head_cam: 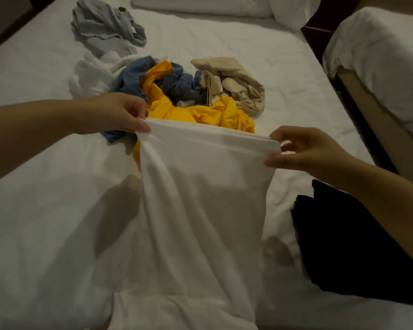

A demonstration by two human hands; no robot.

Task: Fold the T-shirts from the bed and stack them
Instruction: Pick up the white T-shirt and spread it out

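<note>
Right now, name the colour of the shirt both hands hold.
The shirt is white; head view.

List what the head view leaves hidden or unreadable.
- White T-shirt, head view: lower end cut off by bottom edge.
- Yellow shirt: near part hidden behind the held white T-shirt.
- Blue shirt: partly hidden by left hand and yellow shirt.
- Black garment: too dark to read folds; right forearm and frame edge hide part.
</note>
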